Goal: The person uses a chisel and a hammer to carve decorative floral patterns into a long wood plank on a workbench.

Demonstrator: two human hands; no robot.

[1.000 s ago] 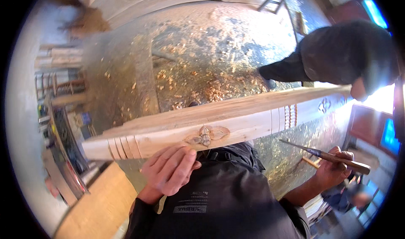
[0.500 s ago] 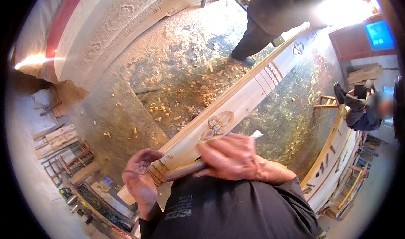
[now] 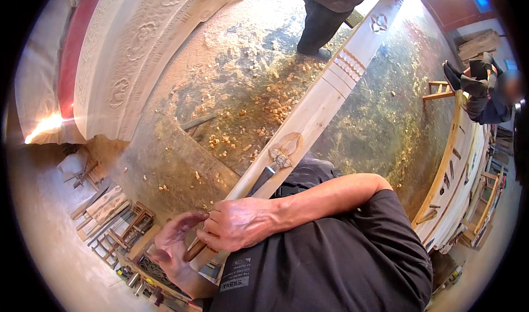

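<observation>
A long pale wooden beam runs diagonally from my waist to the upper right, with carved flower motifs and grooved bands. My right hand lies across its near end, fingers curled round a chisel whose metal part shows along the beam below the nearer flower; much of the tool is hidden by the hand. My left hand is at the beam's near end beside the right, fingers curved and apart, with the tool's wooden handle showing between the two hands.
Another person stands by the beam's far end; someone else sits at right beside carved boards. Large carved panels stand upper left. Wood shavings litter the floor. Timber offcuts and chairs are at lower left.
My right hand has come from the right, with the chisel, across to the beam's near end. My left hand has shifted left and down. The view has turned, setting the beam more steeply.
</observation>
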